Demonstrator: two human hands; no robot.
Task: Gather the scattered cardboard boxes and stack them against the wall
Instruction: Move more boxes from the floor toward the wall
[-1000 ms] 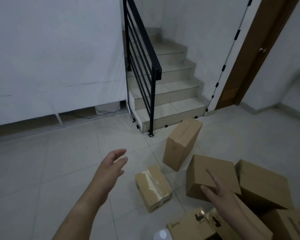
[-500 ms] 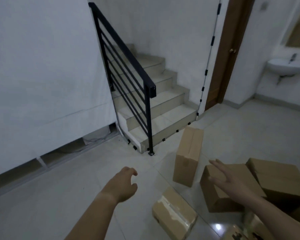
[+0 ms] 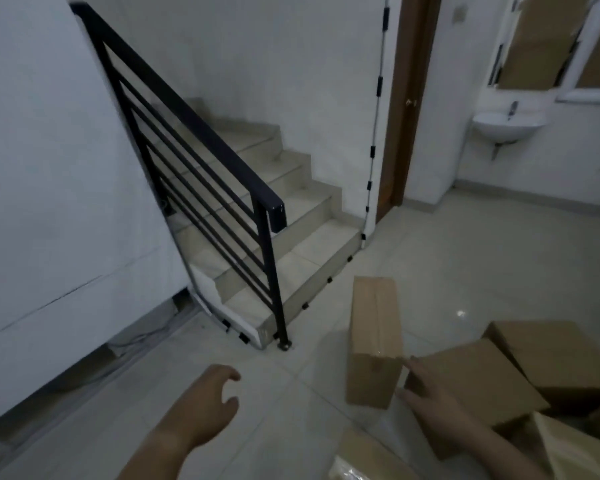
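Head view has swung up and rightward, so the small taped cardboard box (image 3: 362, 459) now sits at the bottom edge. Right hand (image 3: 433, 407) has slid forward, fingers spread, grip released; its fingertips (image 3: 415, 360) seem to touch the low brown cardboard box (image 3: 475, 382) beside the tall upright brown cardboard box (image 3: 374, 341). Left hand (image 3: 205, 407) hangs loosely curled, grasping nothing. Every box lies on the pale tiled floor (image 3: 291, 393), well apart from the white wall (image 3: 49, 202): gathering has barely begun.
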